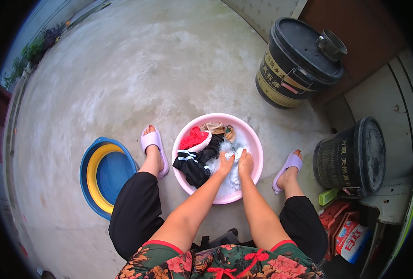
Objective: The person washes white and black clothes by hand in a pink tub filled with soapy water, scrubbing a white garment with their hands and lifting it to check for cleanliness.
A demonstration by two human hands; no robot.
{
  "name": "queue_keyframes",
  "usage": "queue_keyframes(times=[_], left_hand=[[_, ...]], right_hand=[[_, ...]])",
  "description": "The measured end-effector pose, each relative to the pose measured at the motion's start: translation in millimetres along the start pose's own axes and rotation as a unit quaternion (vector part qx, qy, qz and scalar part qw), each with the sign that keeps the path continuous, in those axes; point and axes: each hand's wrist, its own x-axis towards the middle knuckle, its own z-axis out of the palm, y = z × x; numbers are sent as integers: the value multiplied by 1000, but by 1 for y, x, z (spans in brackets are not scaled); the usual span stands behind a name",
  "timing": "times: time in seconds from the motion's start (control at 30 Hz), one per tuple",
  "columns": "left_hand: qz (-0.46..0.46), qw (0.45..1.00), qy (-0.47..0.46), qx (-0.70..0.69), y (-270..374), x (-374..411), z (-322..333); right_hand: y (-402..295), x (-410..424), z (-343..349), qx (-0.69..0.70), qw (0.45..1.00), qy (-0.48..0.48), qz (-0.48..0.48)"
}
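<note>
A pink plastic basin (256,139) stands on the concrete between my feet, holding sudsy water and wet clothes. Inside its right half, my left hand (226,163) and my right hand (245,163) grip a white cloth (233,176) between them, its lower part trailing in the foam. Left of my hands lie a black garment with white stripes (192,169) and a red cloth (193,138) with a pale edge. A beige cloth (213,127) rests against the far wall of the basin. Foam hides part of the clothes.
A blue and yellow collapsible basin (114,174) sits at the left. Two black lidded buckets (290,69) (346,160) bearing writing stand at the right, one topped by a metal mug (332,45). Red plastic baskets (333,216) and a detergent bag (353,240) are at lower right.
</note>
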Motion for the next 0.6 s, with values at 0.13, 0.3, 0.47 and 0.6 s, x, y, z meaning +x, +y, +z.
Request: queue_keyframes(times=[0.13,0.3,0.47,0.6], left_hand=[[-105,979,-47,167,-83,23,23],[-81,972,-122,182,-174,60,39],[-111,988,-112,5,-114,41,8],[-187,954,-115,-204,-12,-20,-7]], right_hand=[[24,26,28,-170,961,-216,15],[24,15,37,-202,943,-242,-108],[-12,-20,-5,-66,981,-97,-154],[-36,-45,-34,51,951,-112,-284]])
